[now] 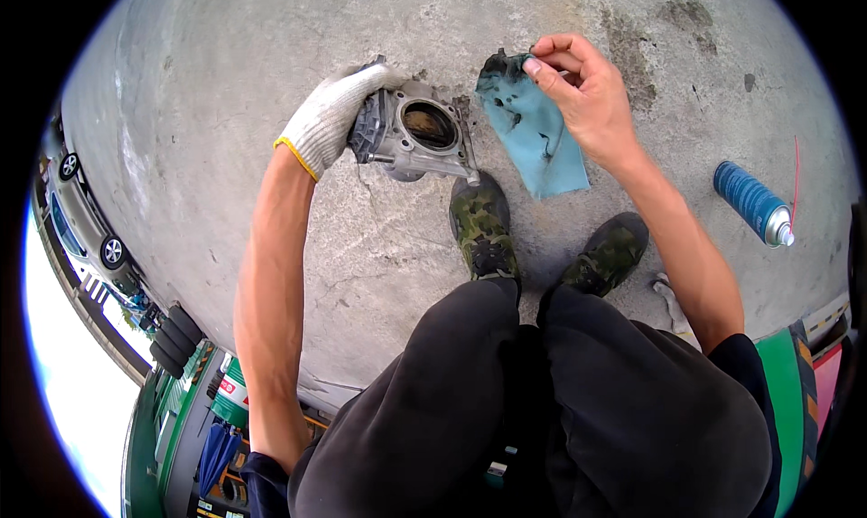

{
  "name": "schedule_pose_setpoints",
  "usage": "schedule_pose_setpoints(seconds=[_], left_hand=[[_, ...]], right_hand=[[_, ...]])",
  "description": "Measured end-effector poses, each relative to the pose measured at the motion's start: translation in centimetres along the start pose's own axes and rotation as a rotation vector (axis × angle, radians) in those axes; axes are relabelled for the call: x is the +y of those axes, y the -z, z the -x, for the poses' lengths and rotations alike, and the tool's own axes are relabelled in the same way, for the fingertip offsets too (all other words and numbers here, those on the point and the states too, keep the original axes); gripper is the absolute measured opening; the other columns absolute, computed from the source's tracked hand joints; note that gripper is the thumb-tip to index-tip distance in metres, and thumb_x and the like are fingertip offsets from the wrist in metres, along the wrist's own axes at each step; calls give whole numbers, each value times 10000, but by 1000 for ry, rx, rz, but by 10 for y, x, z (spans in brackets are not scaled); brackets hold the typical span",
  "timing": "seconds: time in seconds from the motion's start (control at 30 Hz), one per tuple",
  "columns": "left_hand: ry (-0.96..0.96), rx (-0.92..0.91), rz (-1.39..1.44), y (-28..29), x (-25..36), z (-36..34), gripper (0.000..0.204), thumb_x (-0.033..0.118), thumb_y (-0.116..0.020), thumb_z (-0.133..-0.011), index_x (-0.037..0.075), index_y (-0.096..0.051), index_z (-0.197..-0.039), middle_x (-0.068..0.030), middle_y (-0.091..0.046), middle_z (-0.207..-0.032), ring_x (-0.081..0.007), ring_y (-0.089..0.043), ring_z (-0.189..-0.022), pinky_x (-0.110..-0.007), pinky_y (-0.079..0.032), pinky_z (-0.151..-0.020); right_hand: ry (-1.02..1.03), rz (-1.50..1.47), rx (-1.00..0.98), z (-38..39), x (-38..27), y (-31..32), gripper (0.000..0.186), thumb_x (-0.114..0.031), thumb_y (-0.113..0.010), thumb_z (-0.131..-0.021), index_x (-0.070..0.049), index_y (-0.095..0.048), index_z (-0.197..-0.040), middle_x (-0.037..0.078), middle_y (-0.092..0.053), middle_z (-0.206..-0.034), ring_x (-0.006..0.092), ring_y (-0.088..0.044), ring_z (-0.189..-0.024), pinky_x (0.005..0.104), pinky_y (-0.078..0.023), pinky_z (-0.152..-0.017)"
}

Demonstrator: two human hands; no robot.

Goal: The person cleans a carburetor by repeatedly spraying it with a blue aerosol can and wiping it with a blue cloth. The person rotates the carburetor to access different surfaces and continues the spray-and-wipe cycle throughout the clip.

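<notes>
Gloved left hand (330, 112) gripped metal throttle body (420, 130), far side of left shoe (484, 224). Bare right hand (589, 101) pinched stained blue cloth (533, 131), just right of it. Spray can (750, 200) farther right.

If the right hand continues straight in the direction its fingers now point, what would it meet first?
The right hand would first meet the stained blue cloth, which it already pinches. Past the cloth's dark corner, the picture shows concrete floor, though depth is unclear.
</notes>
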State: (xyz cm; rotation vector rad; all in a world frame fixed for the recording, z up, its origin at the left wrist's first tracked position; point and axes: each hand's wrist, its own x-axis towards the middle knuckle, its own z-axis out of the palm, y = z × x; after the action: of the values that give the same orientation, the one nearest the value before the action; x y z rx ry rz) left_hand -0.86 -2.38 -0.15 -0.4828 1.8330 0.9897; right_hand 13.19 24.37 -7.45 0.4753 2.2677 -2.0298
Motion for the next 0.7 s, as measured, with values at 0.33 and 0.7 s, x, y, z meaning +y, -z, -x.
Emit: schedule_pose_setpoints(seconds=[0.33, 0.7], left_hand=[[-9, -302, 40, -22, 48, 31, 305, 277, -674, -1012, 11, -740, -1147, -93, -768, -1033, -151, -755, -873, -298, -643, -791], [100, -383, 285, -46, 44, 69, 243, 226, -691, -987, 22, -747, -1106, -90, -774, -1024, -157, -752, -872, -303, -641, -758]], right_hand=[[1129, 496, -195, -1, -46, -14, 248, -165, -783, -851, -106, -752, -1091, 22, -750, -1094, 184, -689, -977, 351, -590, -811], [1093, 439, -125, 24, -88, 1, 240, -215, -829, -780, -88, -631, -821, 15, -624, -826, 200, -675, -744, 363, -562, -602]])
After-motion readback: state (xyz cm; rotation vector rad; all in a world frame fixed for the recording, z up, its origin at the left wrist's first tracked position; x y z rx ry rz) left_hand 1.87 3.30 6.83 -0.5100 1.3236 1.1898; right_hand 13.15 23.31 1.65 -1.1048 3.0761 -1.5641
